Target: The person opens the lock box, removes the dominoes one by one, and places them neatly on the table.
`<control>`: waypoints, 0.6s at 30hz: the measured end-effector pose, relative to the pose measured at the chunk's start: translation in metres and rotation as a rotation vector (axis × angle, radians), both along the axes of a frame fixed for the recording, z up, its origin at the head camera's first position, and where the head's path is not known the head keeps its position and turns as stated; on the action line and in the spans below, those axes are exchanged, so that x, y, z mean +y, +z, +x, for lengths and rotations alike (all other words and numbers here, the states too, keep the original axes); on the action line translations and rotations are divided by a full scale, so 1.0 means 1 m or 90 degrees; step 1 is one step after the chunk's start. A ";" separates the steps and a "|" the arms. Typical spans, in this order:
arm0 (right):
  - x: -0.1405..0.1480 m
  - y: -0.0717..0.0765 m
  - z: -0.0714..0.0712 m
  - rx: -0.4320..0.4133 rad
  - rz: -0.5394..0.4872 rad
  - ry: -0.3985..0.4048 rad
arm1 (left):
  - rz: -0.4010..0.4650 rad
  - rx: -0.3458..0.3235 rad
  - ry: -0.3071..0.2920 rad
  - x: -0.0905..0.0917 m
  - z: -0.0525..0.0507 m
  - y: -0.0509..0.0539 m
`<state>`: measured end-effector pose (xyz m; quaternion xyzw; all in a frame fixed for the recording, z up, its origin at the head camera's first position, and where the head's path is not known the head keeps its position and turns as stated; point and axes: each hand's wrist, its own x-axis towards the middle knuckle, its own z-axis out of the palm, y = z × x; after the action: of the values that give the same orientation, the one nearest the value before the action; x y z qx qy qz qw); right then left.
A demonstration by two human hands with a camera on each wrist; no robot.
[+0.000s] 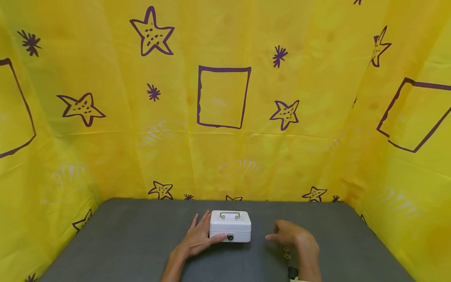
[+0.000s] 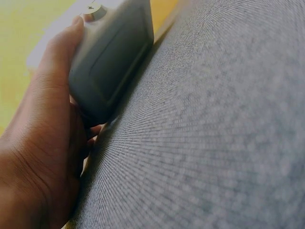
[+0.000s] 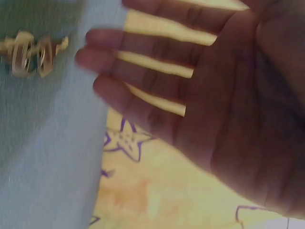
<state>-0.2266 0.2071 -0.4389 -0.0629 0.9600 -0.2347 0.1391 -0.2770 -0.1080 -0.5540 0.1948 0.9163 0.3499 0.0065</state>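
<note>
A white metal cash box [image 1: 230,227] with a carrying handle on its lid and a round lock on its front is at the middle of the table. My left hand [image 1: 199,237] holds it from its left side, thumb across the front beside the lock. In the left wrist view, the box's dark underside [image 2: 119,57] shows, tilted up from the table. To the right of the box, apart from it, my right hand [image 1: 289,234] hangs over the table. The right wrist view shows its fingers [image 3: 143,71] spread and holding nothing. Near it lies a small brown-gold hair claw clip [image 1: 287,253].
The grey table [image 1: 141,227] reaches back to a yellow cloth [image 1: 225,164] printed with purple stars and frames. This cloth also stands along the left and right sides. A dark band [image 1: 293,272] is at the right wrist.
</note>
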 end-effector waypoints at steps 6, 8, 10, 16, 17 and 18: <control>0.048 -0.061 -0.035 -0.082 0.023 -0.049 | -0.002 -0.007 0.006 -0.002 -0.001 -0.003; 0.064 -0.090 -0.052 -0.100 0.041 -0.061 | 0.000 -0.010 0.004 -0.002 0.000 -0.003; 0.076 -0.114 -0.065 -0.107 0.050 -0.076 | 0.004 -0.013 0.000 -0.002 0.000 -0.002; 0.083 -0.140 -0.082 -0.125 0.038 -0.080 | 0.009 -0.011 -0.003 -0.001 0.001 0.000; 0.083 -0.141 -0.084 -0.131 0.029 -0.078 | 0.009 -0.009 -0.003 -0.001 0.002 0.001; 0.083 -0.141 -0.085 -0.135 0.020 -0.078 | 0.010 -0.007 -0.002 -0.001 0.001 0.002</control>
<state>-0.3113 0.2900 -0.5797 0.0232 0.9455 -0.2331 0.2263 -0.2755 -0.1088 -0.5525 0.1946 0.9132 0.3580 0.0107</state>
